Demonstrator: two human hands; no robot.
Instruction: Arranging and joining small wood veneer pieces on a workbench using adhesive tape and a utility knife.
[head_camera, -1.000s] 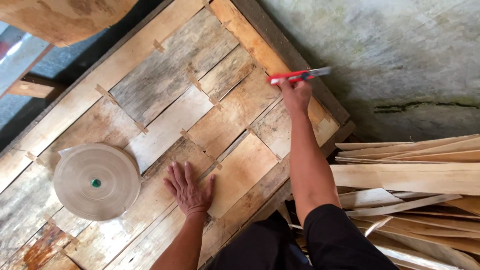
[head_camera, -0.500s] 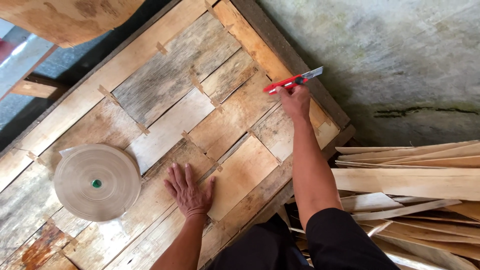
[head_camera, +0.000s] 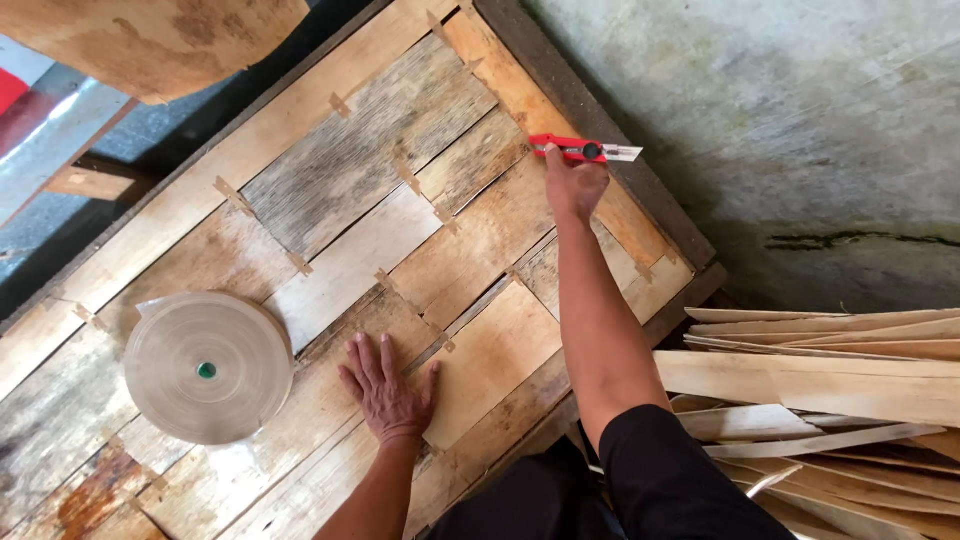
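Where veneer strips (head_camera: 830, 370) lie stacked, tape roll (head_camera: 208, 368) left

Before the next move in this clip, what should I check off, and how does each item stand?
1. Right hand grips the red utility knife: ok.
2. Knife blade is out, pointing away from the body: ok.
3. Left hand lies flat on the veneer sheet, apart from the blade: ok.
4. Tape roll lies flat on the sheet, apart from both hands: ok.
5. Small tape patches hold every seam: cannot tell.
6. Pile of veneer strips stays off the sheet: ok.
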